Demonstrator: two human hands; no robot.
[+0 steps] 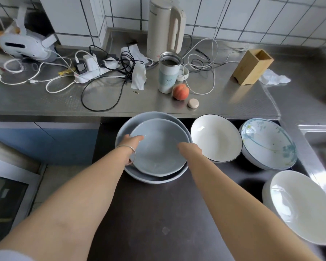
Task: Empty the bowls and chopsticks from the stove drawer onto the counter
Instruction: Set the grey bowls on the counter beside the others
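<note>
Two grey-blue bowls sit nested in the dark drawer: a smaller inner one inside a larger one. My left hand grips the inner bowl's left rim, thumb over the edge. My right hand holds its right rim, with the fingers hidden under the bowl. To the right stand a white bowl with a dark rim, a floral-patterned bowl and a stack of plain white bowls. No chopsticks are in view.
The steel counter behind the drawer carries a peach, a tumbler, a kettle, tangled cables with a power strip, a wooden holder and a headset. A sink edge lies to the right.
</note>
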